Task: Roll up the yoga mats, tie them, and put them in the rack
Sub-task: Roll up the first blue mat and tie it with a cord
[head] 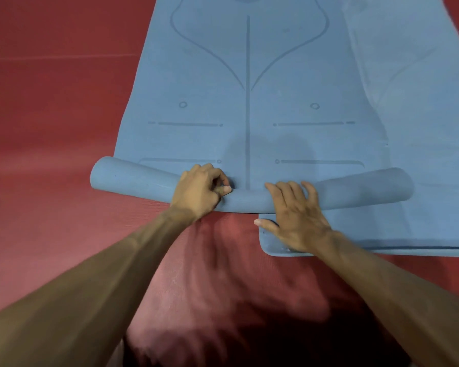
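Observation:
A blue yoga mat (249, 75) with dark alignment lines lies spread on the red floor, running away from me. Its near end is rolled into a short tube (133, 180) that spans the mat's width. My left hand (200, 190) curls its fingers over the roll left of the centre line. My right hand (294, 213) lies flat on the roll with fingers spread, its thumb and palm reaching down onto a second blue mat (421, 226). That second mat lies flat underneath and to the right, its rounded near corner showing below my right hand.
Red matting (51, 115) covers the floor on the left and in front of me. The second mat's near edge runs off the right side of the view. No rack or tie strap is in view.

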Available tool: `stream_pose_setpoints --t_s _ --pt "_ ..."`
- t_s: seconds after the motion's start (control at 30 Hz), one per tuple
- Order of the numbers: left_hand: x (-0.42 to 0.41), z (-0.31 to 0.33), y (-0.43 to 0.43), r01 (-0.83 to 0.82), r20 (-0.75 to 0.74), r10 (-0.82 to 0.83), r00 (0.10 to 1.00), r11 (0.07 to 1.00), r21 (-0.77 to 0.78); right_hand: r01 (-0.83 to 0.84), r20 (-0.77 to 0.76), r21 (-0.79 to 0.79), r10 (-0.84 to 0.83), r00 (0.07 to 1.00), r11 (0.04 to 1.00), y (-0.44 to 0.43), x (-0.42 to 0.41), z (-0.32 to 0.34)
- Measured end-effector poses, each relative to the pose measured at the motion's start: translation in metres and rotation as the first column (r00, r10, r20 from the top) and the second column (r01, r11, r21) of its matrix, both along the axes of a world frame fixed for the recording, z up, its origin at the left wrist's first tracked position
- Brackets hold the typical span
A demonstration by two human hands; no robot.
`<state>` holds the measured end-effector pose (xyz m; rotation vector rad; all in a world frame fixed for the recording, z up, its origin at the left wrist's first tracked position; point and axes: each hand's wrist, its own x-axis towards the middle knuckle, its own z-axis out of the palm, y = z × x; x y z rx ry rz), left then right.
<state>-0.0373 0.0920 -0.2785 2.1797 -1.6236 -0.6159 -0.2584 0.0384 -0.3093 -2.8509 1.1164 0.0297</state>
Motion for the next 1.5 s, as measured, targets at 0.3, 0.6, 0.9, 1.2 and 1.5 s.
stream_pose_setpoints --t_s 0.3,0.6,0.9,1.2,1.5 --pt "-0.006 -0.030 0.046 0.249 0.397 -0.188 0.899 0.962 -0.109 -0.035 -0.089 0.081 0.042 0.995 0.996 -0.029 0.011 0.011" --pt "-0.005 -0.014 0.019 0.203 0.382 -0.227 0.896 0.974 0.103 0.110 -0.150 0.414 -0.051 0.987 0.904 -0.061 0.037 0.035" --pt "0.014 0.006 -0.029 0.253 0.075 -0.298 0.952 0.899 0.356 -0.174 0.049 -0.158 0.183 0.982 0.972 -0.045 0.010 0.015" --pt "0.026 0.011 -0.049 0.178 -0.095 -0.155 0.983 0.927 0.331 -0.048 0.083 -0.135 0.060 0.995 0.990 -0.036 0.016 0.002" --pt "0.015 -0.008 -0.011 0.147 0.342 -0.142 0.929 0.989 0.011 -0.039 -0.164 0.035 0.044 0.985 0.999 -0.077 0.043 0.025"
